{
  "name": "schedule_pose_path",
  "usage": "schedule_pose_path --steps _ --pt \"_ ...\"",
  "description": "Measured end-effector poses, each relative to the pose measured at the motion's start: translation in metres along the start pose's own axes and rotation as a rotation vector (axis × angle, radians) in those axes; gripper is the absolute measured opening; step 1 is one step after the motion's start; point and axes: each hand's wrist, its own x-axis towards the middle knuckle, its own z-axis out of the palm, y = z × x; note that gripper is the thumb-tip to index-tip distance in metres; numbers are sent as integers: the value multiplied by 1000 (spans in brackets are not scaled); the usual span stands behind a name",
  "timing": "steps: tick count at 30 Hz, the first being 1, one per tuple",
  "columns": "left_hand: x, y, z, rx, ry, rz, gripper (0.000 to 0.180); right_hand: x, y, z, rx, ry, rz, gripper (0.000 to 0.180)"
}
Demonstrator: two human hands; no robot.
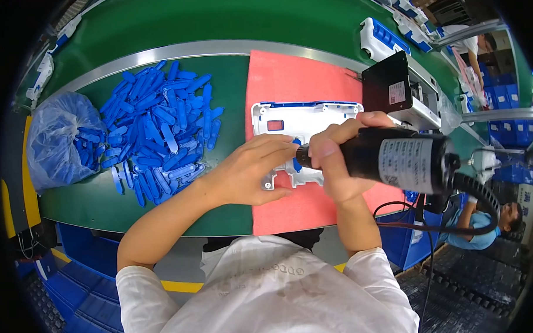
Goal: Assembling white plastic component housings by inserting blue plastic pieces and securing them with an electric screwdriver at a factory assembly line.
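Note:
A white plastic housing (pixel 303 113) with blue trim along its far edge lies on a pink mat (pixel 298 77). My left hand (pixel 256 165) grips its left part, fingers over the top and thumb at the near edge. In my right hand (pixel 339 155) is a black corded electric screwdriver (pixel 366 157), held nearly level. Its nose reaches a blue piece (pixel 297 149) set in the housing, close by my left fingertips. My hands and the screwdriver cover much of the housing, and the very tip cannot be made out.
Left of the mat lies a heap of blue plastic strips (pixel 159 120), beside a clear bag (pixel 63 138) holding more. A black box-shaped device (pixel 393 88) stands right of the mat. Another white-and-blue housing (pixel 382 39) sits behind it. A co-worker (pixel 477 224) is at the right.

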Motion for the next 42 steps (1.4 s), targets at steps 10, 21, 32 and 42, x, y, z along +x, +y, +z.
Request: schedule_pose_path --steps 10,21,32,42 --pt "-1 1 2 -7 25 -34 56 1 -12 8 250 -118 15 49" --pt "1 8 -4 163 -87 10 49 6 -14 -32 492 410 -215 55" --pt "9 16 0 149 -109 -19 52 21 -4 -168 -40 793 -223 50" --pt "15 21 0 156 -104 -32 50 16 -4 -161 -71 722 -227 54"
